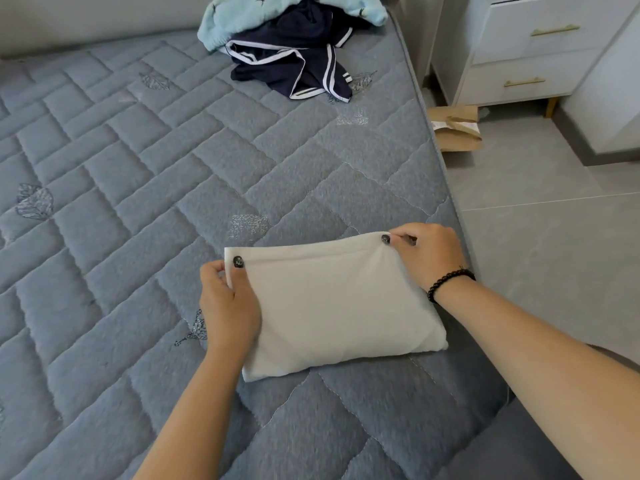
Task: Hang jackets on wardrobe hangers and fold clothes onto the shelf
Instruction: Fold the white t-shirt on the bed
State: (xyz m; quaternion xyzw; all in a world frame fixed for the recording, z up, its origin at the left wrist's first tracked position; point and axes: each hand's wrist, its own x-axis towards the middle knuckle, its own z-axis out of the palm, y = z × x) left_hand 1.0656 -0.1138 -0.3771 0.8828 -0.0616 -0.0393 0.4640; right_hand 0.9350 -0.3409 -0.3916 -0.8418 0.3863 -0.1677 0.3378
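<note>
Hands hold the two far corners of a folded white cloth (343,306) that lies flat on the mattress (138,188), near its right edge and close to the person. The left hand (227,306) pinches the far left corner: the thumb, with a dark painted nail, lies on top of the fabric and the other fingers curl around the edge below it. The right hand (427,252) pinches the far right corner in the same way, thumb on top, fingers curled behind the fold. A bracelet (448,280) of dark beads sits on the right wrist.

The cloth is a neat rectangle (a little tilted, its near right corner pointing toward the mattress edge), and it looks thick, with several layers. Both forearms reach in from the bottom of the view and are bare.

At the far side of the mattress, well apart from the white cloth, there is a loose pile of unfolded clothes: a navy garment (294,60) with white stripes, and a light blue garment (242,12) partly over it and behind it. The mattress is grey-blue and quilted, with small stitched leaf figures.

To the right, on the tiled floor (554,216), stands a white nightstand (530,53) with two gold handles. Brown paper (457,131) lies on the floor between the nightstand and the mattress.
</note>
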